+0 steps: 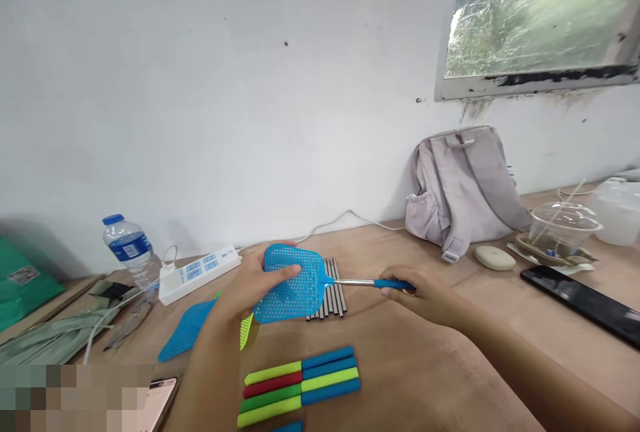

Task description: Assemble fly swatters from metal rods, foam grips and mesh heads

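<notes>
A blue fly swatter [295, 295] with a perforated head is held up above the table between my two hands. My left hand [257, 279] grips its head, the thumb lying across the face. Around the blue handle end, past the short metal rod [355, 282], my right hand [413, 292] is closed. Behind the swatter lie several metal tubes [336, 295] side by side. Nearer to me are rows of coloured handle grips [300, 385] in yellow, red, green and blue. Left of my left forearm, more swatter heads, a blue one [187, 329] on top, lie partly hidden.
A white power strip [200, 272] and a water bottle [131, 249] stand at the left. A phone [160, 402] lies front left. To the right are a backpack [465, 185], an oval case [494, 258], a plastic cup [565, 225] and a long black object [585, 299].
</notes>
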A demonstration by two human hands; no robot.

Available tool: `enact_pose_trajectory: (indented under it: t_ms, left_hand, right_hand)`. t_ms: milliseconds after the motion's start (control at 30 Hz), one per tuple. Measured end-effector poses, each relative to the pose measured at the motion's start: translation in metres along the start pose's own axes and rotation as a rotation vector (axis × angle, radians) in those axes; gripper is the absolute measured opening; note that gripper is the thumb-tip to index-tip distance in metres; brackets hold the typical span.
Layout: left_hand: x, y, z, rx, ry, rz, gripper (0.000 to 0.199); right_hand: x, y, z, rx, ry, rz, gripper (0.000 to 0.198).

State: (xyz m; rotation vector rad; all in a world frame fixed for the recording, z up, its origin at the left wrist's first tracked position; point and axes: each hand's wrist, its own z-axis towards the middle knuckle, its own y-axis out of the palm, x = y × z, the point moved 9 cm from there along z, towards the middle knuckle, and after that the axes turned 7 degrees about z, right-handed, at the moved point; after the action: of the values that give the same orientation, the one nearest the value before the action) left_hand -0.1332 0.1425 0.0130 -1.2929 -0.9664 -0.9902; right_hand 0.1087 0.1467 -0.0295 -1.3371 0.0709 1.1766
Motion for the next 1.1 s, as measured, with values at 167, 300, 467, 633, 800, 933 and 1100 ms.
enact_pose_trajectory:
  t_ms: [167,300,467,633,800,933,1100]
  left_hand:
    - [0.014,0.017,-0.004,0.033,0.102,0.126,0.044]
    - [0.02,0.016,-0.003,0.085,0.147,0.204,0.039]
    - [0.047,-0.011,-0.031,0.423,0.29,0.142,0.042]
    - [0.078,-0.016,-0.098,0.579,0.542,0.28,0.036]
    - [0.059,-0.031,-0.109,0.509,0.34,0.482,0.041]
    - [0.053,-0.071,-0.115,0.63,0.243,0.473,0.038]
    - [0.043,-0.111,-0.122,0.7,0.082,0.659,0.026]
  right_hand:
    - [0.0,-0.008,-0.004,-0.01,-0.015,-0.042,0.028]
    - [-0.002,-0.003,-0.011,-0.021,0.017,0.009,0.026]
    - [0.012,0.005,-0.045,0.041,0.126,0.035,0.026]
    - [0.095,-0.021,-0.114,0.33,0.486,-0.064,0.03]
    - [0.14,-0.054,-0.153,0.505,0.44,-0.275,0.031]
    - [0.159,-0.068,-0.151,0.491,0.451,-0.468,0.027]
    - [0.137,-0.06,-0.133,0.518,0.358,-0.569,0.028]
